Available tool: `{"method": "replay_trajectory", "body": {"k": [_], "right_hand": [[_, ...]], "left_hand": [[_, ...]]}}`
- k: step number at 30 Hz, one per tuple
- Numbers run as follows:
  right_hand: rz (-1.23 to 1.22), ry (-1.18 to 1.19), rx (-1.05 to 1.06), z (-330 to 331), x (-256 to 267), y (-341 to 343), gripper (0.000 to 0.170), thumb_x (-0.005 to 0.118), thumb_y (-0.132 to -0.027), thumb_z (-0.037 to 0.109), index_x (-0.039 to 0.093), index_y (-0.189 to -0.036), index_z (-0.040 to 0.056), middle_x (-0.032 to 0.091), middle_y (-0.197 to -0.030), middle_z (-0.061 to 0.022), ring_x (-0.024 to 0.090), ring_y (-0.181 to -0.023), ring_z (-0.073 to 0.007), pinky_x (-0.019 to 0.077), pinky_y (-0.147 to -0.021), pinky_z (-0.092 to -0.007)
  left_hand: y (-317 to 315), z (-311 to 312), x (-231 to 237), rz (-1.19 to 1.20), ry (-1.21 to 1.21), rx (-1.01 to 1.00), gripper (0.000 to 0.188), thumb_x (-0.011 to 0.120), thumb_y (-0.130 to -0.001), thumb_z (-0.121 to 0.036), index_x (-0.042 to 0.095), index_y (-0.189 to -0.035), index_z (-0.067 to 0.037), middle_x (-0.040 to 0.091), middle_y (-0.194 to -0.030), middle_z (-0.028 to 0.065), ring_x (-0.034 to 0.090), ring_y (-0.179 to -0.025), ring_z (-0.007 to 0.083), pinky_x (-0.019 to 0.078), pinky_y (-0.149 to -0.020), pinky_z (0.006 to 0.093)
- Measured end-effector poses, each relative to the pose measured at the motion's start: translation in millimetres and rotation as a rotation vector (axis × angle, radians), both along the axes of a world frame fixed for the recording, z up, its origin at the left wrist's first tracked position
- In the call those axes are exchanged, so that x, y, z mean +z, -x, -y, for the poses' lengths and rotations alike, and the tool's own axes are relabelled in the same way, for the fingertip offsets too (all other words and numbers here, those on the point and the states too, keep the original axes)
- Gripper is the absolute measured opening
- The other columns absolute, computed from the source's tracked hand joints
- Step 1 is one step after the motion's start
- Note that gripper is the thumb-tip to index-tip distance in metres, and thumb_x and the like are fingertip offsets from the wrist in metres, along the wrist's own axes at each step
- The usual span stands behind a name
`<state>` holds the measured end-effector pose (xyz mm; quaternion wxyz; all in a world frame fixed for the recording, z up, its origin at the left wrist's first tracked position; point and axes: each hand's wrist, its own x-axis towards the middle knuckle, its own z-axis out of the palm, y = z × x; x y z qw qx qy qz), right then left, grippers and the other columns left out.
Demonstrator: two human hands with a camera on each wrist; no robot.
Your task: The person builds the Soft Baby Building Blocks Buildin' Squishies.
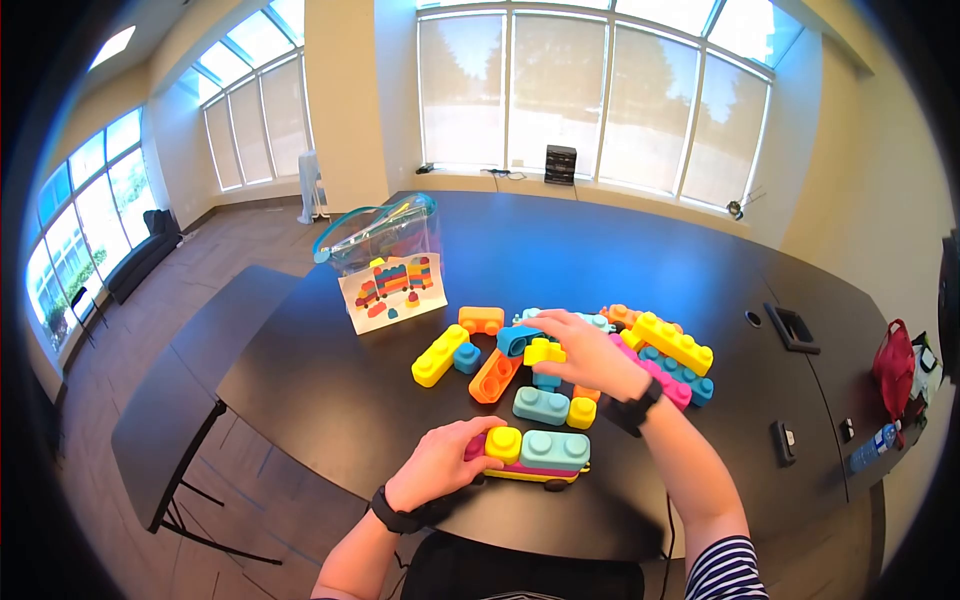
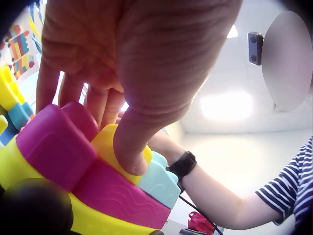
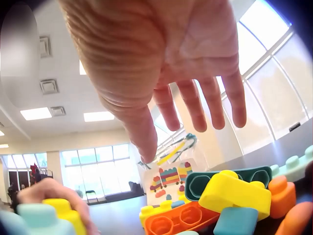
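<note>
Bag (image 1: 430,232) stands ahead-left of LH (image 1: 438,465), w/ card (image 1: 392,292) at its front. Table (image 1: 320,395) extends left of LH; est. max. moving room is that way.

LH grips yel. block (image 1: 503,446): thumb on near side, fingers across. Block sits on car (image 1: 527,473), between mag. block (image 2: 56,147) under LH and aqua block (image 1: 556,451) to its right. Car is at LH fingertips, just inside near table edge; avoid pull twd. body.

Handling (est.): light, semi-soft, low breakage risk; matte faces, so min. slip. Wheels (image 1: 555,485) may roll; steady base w/ LH. Hold blocks by opp. side walls, not studs.

RH (image 1: 595,355): fingers extended, nothing grasped, above yel. pc. (image 1: 545,352) in pile (image 1: 495,376). Take pc. by its sides from above; adj. pcs. crowd it, so lift vert. before lateral travel. Bottle (image 1: 873,449) is well right of RH.
</note>
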<state>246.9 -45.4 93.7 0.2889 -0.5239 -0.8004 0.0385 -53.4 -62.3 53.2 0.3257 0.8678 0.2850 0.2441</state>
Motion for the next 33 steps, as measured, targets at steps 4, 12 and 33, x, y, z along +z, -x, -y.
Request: {"method": "replay_trajectory", "body": {"k": [4,12,33], "right_hand": [[0.148,0.125,0.027,-46,-16,25,0.073,0.084,-0.088,0.024,0.055,-0.155,0.0161,0.056,-0.152,-0.0191,0.055,-0.139,-0.0399,0.0489,-0.116,-0.0475],[0.166,-0.015,0.002,-64,-32,-5,0.032,0.077,-0.081,0.007,0.074,-0.113,0.0078,0.064,-0.116,-0.0146,0.066,-0.114,-0.0377,0.0583,-0.095,-0.0469],[0.259,0.093,-0.252,54,-60,-64,0.040,0.082,-0.076,0.009,0.069,-0.113,0.0091,0.068,-0.109,-0.0112,0.063,-0.114,-0.0338,0.0531,-0.094,-0.0451]], "left_hand": [[1,0,1,0.000,0.003,0.002,0.052,0.087,-0.087,-0.014,0.068,-0.135,-0.009,0.076,-0.108,0.0159,0.073,-0.097,0.0375,0.0585,-0.088,0.0419],[3,-4,-2,0.028,-0.001,-0.008,0.053,0.088,-0.087,-0.015,0.068,-0.135,-0.009,0.076,-0.107,0.0154,0.073,-0.095,0.0362,0.0588,-0.087,0.0415],[1,-5,-7,0.054,-0.012,-0.019,0.051,0.089,-0.087,-0.020,0.067,-0.132,-0.011,0.074,-0.103,0.0137,0.072,-0.095,0.0356,0.0577,-0.087,0.0424]]}}
